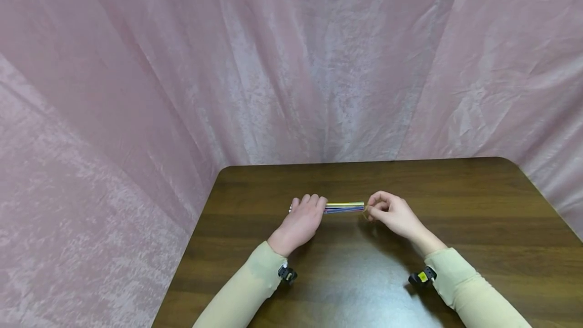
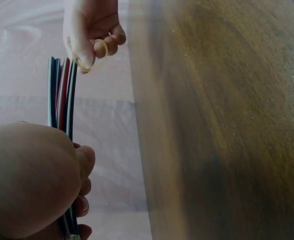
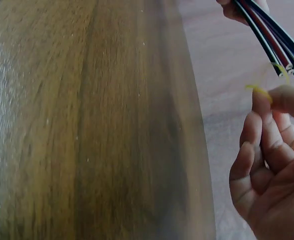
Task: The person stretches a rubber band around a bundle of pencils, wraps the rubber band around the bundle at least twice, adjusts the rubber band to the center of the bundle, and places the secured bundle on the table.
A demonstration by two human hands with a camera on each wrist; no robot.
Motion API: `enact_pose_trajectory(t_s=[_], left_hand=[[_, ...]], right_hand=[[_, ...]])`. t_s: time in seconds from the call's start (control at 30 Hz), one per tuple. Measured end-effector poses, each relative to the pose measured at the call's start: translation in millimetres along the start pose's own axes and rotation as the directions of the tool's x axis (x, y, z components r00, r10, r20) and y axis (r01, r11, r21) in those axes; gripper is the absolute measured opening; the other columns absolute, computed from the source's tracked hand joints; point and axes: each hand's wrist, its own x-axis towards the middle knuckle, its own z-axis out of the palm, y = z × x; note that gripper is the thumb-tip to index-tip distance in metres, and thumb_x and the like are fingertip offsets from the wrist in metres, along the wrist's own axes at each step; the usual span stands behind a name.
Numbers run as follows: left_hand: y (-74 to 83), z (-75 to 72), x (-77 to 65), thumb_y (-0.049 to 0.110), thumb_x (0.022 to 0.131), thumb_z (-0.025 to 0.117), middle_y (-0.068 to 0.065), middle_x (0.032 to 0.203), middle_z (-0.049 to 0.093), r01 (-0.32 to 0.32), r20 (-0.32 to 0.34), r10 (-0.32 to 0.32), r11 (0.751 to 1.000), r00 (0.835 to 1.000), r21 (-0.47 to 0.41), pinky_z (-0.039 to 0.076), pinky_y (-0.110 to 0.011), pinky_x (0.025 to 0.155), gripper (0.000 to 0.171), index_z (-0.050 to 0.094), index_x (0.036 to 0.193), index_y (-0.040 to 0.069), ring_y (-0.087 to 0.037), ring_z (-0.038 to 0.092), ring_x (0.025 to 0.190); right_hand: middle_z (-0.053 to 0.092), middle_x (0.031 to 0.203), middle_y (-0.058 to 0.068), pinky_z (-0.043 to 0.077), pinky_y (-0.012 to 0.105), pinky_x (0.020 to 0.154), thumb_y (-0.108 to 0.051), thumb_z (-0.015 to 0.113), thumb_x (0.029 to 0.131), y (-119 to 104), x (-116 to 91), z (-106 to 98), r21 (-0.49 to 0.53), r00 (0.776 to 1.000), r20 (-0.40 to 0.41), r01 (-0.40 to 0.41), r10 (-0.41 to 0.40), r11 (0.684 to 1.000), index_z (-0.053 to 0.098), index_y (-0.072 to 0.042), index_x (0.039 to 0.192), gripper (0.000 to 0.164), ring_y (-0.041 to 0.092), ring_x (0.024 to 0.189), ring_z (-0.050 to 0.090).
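Observation:
My left hand (image 1: pixel 304 219) grips a bundle of pencils (image 1: pixel 344 207) above the table, its fingers wrapped round them. The pencils have shiny dark, red and blue sides in the left wrist view, and their pale flat ends (image 3: pixel 289 67) point toward the right hand. My right hand (image 1: pixel 395 215) pinches a thin yellow rubber band (image 3: pixel 259 91) between thumb and forefinger, its other fingers loosely bent. The band loops close to the pencil ends; whether it goes round any of them I cannot tell. The left hand hides the far part of the bundle.
A brown wooden table (image 1: pixel 350 277) with rounded far corners lies beneath both hands. Pink crushed-velvet cloth (image 1: pixel 319 65) hangs behind it and along its left side. Small dark cameras are strapped at both cuffs.

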Motion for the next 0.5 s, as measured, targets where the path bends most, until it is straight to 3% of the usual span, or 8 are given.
enact_pose_trajectory(t_s=[0.27,0.5], left_hand=[[4.4,2.0,-0.9,0.004,0.111,0.052,0.002,0.096,0.052,0.004,-0.007,-0.004,1.000,1.000,0.009,0.023,-0.032,0.072,0.015,0.055,0.123,0.012,-0.018,0.042,0.082],[9.5,3.7,1.0,0.007,0.111,0.052,0.002,0.092,0.052,-0.005,-0.031,0.006,1.000,0.999,0.008,0.023,-0.032,0.070,0.009,0.056,0.118,0.013,-0.017,0.042,0.080]], right_hand=[[0.076,0.077,0.001,0.040,0.030,0.061,-0.019,0.074,0.098,-6,-1,-3,-0.142,0.992,-0.103,-0.083,0.068,0.986,0.069,-0.012,0.103,0.009,0.014,0.065,0.060],[0.076,0.075,-0.004,0.042,0.031,0.061,-0.021,0.074,0.097,-15,-1,-6,-0.165,0.987,-0.128,-0.120,0.100,0.979,0.070,-0.012,0.104,0.012,0.015,0.068,0.064]])
